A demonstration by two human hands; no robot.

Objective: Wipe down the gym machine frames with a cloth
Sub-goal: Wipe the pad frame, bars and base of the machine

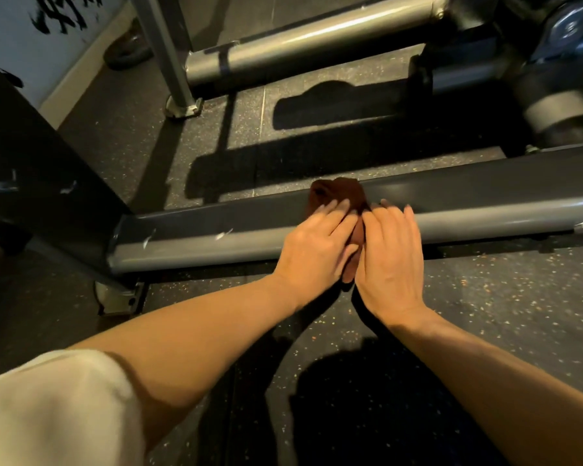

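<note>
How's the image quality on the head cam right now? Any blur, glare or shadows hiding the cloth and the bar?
Head view: warm, dim light with hard shadows on the floor; fingertips of the left hand and right hand are motion-blurred; the brown cloth is dark but readable; a soft sheen runs along the grey bar; wide-angle bending at the edges.

Two bare forearms extended into the head view from the lower edge. The left arm carried a loose, cream-white fabric sleeve [58, 408], soft in texture, rolled or bunched above the elbow, with a rounded hem. The right arm showed no sleeve within the view. The left hand [313, 247] and the right hand [389, 260] were both ungloved. No rings, watch or wristband appeared on either wrist. Fingernails were short and unpainted.
</note>
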